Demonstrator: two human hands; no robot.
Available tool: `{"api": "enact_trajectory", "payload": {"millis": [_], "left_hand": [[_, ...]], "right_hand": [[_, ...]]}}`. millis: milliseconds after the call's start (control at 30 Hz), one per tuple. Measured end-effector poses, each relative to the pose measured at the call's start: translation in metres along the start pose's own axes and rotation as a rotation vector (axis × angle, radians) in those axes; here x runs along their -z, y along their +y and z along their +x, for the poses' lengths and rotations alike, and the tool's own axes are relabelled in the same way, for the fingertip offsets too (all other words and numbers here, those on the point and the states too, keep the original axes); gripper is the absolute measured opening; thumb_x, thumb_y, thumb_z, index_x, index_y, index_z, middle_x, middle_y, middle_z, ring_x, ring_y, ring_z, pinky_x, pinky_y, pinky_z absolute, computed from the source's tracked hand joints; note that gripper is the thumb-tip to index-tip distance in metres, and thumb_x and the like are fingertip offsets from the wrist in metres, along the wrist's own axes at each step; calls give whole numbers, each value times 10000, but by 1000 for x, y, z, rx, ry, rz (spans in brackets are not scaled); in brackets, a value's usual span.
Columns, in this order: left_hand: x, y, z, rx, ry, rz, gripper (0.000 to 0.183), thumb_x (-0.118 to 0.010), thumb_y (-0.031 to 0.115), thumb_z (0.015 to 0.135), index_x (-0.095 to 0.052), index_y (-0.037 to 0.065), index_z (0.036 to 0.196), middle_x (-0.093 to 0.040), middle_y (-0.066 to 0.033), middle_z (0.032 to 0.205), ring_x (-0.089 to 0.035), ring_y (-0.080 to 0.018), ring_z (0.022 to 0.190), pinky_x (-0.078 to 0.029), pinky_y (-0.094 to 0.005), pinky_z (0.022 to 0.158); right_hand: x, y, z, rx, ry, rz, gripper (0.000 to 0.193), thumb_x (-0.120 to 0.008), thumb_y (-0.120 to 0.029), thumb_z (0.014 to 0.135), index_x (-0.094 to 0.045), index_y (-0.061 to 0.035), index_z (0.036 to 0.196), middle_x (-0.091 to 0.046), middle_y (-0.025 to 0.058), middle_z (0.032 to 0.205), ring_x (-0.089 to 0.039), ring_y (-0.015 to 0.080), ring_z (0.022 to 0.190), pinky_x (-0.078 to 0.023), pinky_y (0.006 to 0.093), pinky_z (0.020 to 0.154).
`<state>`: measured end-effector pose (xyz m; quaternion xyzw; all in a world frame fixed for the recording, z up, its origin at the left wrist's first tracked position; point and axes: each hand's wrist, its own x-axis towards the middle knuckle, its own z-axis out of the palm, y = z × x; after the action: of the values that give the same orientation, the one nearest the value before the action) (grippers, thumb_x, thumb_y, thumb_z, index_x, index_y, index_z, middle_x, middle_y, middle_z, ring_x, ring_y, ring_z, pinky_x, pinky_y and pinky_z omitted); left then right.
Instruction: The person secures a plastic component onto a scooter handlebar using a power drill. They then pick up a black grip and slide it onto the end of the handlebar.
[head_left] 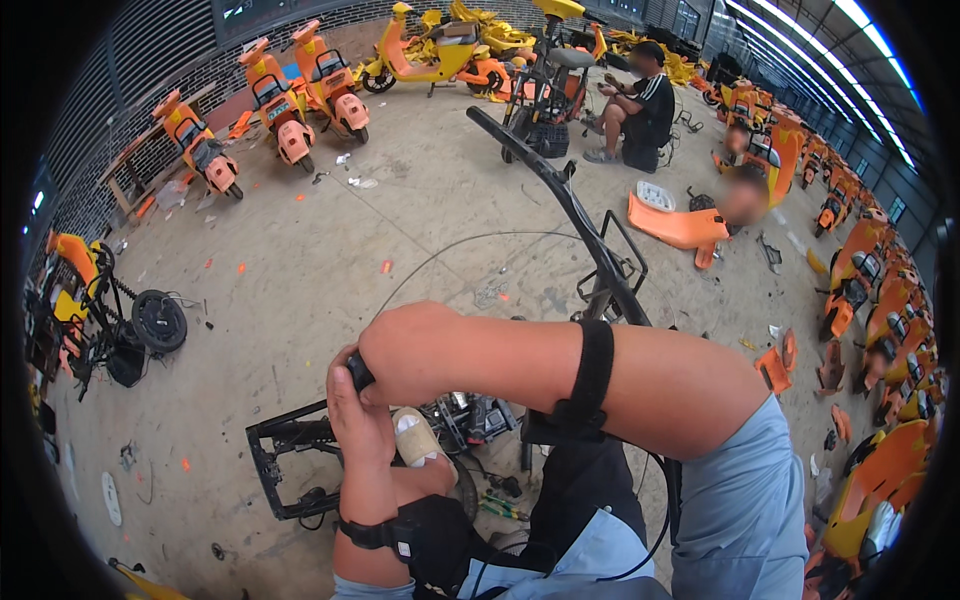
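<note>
My right hand (408,350) reaches across from the right, its fingers closed round a small black part (358,371) whose kind I cannot make out. My left hand (355,415) presses against the same part from below, thumb and fingers along it. A thin dark cable (455,240) arcs up from the hands toward a bare black scooter frame. The frame's long black tube (575,215) slants down toward my right forearm, which hides its lower part. Below my hands lies a black rectangular frame section (265,470), next to exposed metal parts (470,420).
Green-handled pliers (503,508) lie on the concrete floor by my legs. A partly stripped scooter (105,310) stands at left. Several orange scooters (285,110) line the back, more the right. A person (640,105) crouches beside another stripped scooter. Orange panels (675,222) and scraps litter the floor.
</note>
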<state>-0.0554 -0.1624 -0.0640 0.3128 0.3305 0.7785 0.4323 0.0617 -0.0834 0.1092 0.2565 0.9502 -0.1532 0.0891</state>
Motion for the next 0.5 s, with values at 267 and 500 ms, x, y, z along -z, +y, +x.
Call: {"api": "enact_trajectory", "payload": {"millis": [267,500], "left_hand": [[-3,1,-4,1,7,-18,539,-397,464,1091,-490,45,1418,-545,-113,1432,-512,-252,1347,-412,-432,1116],[1,-4,0,-49,15,32,526,-381,438,1093,-495,28,1403,-559,-118,1410,-528,-248,1321,-407,-422,1121]], "right_hand": [[0,-6,-6,26,31,-46,333,-702,-345,812,-751,-18,851,-729,187,813,-724,374,799,-581,450,716],[-6,-4,-9,74,157,-22,351,-713,-363,808,-750,-18,862,-729,196,811,-726,376,789,-580,471,694]]}}
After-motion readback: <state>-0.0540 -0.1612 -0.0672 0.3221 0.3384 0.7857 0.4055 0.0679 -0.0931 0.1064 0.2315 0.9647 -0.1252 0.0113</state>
